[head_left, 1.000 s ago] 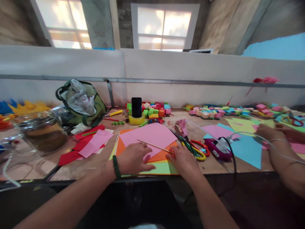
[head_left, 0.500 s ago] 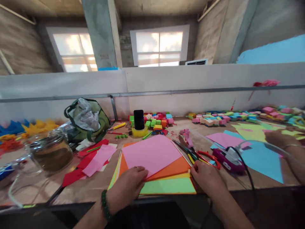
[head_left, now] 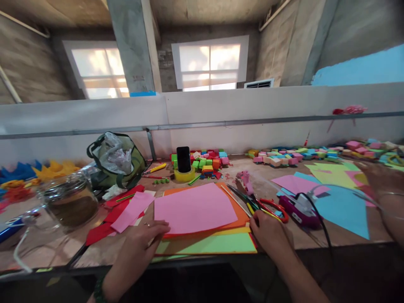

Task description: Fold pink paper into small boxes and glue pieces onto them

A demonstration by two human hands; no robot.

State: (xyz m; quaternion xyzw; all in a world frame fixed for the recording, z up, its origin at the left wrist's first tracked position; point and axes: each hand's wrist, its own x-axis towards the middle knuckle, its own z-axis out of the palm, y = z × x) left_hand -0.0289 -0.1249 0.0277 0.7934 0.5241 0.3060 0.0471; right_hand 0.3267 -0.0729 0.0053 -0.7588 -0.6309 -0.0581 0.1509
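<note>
A pink paper sheet (head_left: 194,210) lies on top of a stack with an orange sheet (head_left: 243,221) and a light green sheet (head_left: 208,246). My left hand (head_left: 142,240) is open, its fingertips on the pink sheet's lower left corner. At the stack's right edge my right hand (head_left: 271,231) is closed with curled fingers. A thin pale stick (head_left: 235,200) runs along the sheets to its fingertips; whether it is gripped is hidden. Scissors with yellow handles (head_left: 251,209) and scissors with red handles (head_left: 274,206) lie against that hand.
Red and pink paper pieces (head_left: 132,210), a glass jar (head_left: 71,202) and a green bag (head_left: 135,158) stand left. Behind are a phone (head_left: 183,159) on a tape roll (head_left: 184,174) and small paper blocks (head_left: 202,162). A purple power strip (head_left: 296,212) and another person's blurred hand (head_left: 383,181) are right.
My left hand has moved left, to the pink sheet's corner. The pink sheet has turned and shifted left on the stack. The right hand has hardly moved.
</note>
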